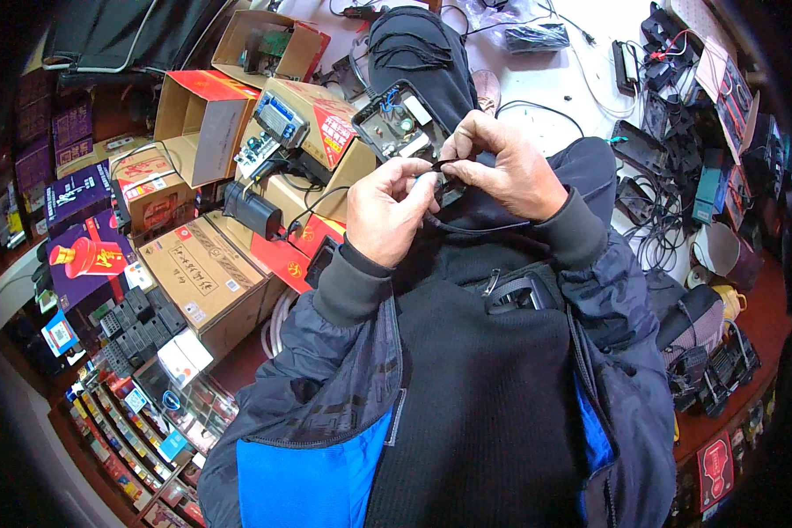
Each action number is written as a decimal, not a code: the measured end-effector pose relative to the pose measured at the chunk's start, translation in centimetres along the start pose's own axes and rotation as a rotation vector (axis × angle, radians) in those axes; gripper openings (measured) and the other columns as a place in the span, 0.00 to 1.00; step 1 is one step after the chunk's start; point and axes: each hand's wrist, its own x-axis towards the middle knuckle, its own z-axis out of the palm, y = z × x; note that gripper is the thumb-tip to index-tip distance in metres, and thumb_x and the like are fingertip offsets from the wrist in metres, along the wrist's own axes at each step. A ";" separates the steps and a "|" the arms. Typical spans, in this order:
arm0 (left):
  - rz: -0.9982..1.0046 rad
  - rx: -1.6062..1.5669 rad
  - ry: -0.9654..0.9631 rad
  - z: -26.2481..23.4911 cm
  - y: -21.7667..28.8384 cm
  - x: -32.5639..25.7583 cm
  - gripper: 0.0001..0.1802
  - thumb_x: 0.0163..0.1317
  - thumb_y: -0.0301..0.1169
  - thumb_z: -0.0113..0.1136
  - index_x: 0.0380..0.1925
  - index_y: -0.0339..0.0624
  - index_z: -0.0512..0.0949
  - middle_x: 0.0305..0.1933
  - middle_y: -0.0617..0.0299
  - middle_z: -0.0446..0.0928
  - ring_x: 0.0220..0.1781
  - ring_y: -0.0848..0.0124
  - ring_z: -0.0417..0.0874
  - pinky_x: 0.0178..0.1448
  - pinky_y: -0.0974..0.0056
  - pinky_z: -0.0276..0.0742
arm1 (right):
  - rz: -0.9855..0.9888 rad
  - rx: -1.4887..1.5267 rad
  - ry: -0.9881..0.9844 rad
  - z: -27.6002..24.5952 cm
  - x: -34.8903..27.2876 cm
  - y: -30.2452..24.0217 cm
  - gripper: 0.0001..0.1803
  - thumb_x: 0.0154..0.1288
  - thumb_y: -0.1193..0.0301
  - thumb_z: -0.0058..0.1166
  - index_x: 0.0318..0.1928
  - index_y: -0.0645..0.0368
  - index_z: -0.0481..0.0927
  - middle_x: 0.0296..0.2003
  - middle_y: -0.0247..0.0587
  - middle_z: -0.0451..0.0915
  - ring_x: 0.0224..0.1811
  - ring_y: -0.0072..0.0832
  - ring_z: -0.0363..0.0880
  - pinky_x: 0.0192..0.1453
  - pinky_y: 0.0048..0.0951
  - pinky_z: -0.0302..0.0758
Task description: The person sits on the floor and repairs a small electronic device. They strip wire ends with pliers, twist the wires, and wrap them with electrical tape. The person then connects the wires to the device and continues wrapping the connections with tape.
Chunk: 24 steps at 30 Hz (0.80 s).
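My left hand (385, 211) and my right hand (507, 167) meet over my lap, both closed in a pinch. Between their fingertips is a thin black piece (446, 165), a cable end or strip; its exact kind is too small to tell. A black cable (484, 231) runs out beneath the hands. Just beyond the fingers, an open dark device case (394, 116) rests by my knee, with a circuit board, blue wires and a white block inside. My hands hide its near end.
At left, opened cardboard boxes hold a small meter module (281, 121) and a black power adapter (252, 209). A closed carton (201, 270) stands nearer. Tangled cables (656, 224) and black casings cover the right side. A wrapped black pack (537, 37) lies on the white surface ahead.
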 end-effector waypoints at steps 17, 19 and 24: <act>0.026 0.005 0.037 0.2 -0.4 -0.1 0.09 0.79 0.30 0.62 0.50 0.36 0.84 0.32 0.65 0.87 0.30 0.82 0.84 0.31 0.75 0.75 | 0.024 -0.082 0.038 0.6 0.2 -0.5 0.09 0.73 0.74 0.62 0.47 0.68 0.86 0.32 0.44 0.88 0.34 0.23 0.84 0.43 0.29 0.82; 0.059 0.026 0.032 0.2 -0.4 -0.1 0.09 0.80 0.30 0.62 0.48 0.36 0.84 0.31 0.65 0.87 0.30 0.82 0.83 0.31 0.75 0.76 | 0.036 -0.074 0.076 0.9 0.3 -0.2 0.09 0.73 0.73 0.62 0.46 0.68 0.86 0.31 0.44 0.87 0.32 0.23 0.84 0.42 0.29 0.82; 0.127 0.032 0.068 0.6 -0.8 0.1 0.08 0.79 0.29 0.61 0.46 0.35 0.84 0.30 0.65 0.85 0.29 0.81 0.82 0.34 0.74 0.76 | 0.127 -0.011 0.082 1.4 0.4 0.5 0.07 0.78 0.75 0.59 0.48 0.67 0.85 0.34 0.32 0.84 0.36 0.17 0.82 0.43 0.22 0.80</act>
